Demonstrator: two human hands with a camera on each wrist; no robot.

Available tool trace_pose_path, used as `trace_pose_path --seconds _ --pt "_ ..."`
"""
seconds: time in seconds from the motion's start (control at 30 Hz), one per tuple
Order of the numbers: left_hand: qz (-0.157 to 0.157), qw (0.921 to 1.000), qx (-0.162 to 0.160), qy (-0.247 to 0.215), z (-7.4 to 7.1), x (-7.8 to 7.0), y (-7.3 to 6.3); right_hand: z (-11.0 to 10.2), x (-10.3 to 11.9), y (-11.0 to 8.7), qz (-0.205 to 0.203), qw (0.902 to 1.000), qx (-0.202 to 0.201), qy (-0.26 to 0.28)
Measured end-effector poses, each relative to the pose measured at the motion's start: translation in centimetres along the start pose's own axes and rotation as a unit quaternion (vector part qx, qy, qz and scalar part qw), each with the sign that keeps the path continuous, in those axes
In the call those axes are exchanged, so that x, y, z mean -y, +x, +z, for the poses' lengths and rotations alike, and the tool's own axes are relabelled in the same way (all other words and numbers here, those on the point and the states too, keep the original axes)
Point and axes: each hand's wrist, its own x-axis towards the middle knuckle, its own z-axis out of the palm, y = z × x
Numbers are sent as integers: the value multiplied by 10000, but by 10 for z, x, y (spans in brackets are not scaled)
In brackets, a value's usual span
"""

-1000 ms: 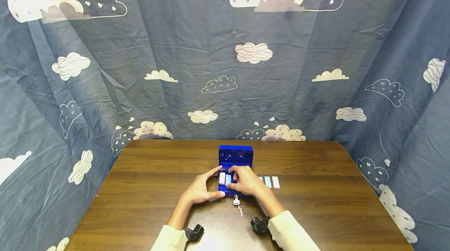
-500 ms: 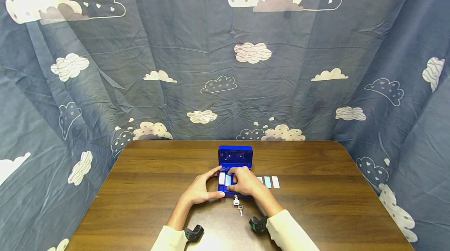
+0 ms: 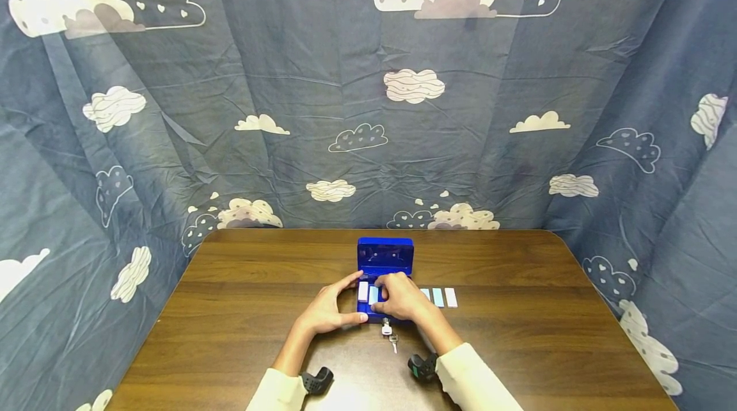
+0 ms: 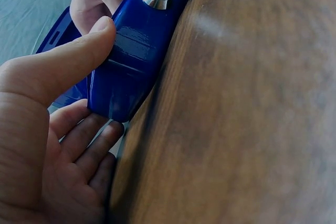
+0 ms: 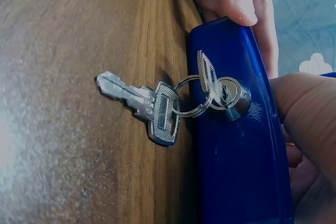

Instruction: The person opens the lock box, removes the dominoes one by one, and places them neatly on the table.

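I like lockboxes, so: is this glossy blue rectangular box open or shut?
Open. The box has its blue rectangular lid raised at the back, and a white rectangular block shows inside.

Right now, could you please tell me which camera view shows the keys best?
The right wrist view: both keys appear large and fairly clear. The left wrist view catches only a bit of them at its top edge; the head view shows them, but small.
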Motion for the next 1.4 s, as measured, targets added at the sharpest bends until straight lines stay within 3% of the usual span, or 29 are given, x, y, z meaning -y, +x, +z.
trace_pose_path --seconds 0.33,0.87,1.4 --pt "-12 10000 -5 -44 1 1 0 0 -2 -5 -25 9996 -272 30" --pt "-26 10000 -20 83 1 3 1 -8 -2 -15 6 9974 -283 663" --pt "-9 10000 -11 69 2 3 1 -16 -4 -21 37 9964 -447 716"
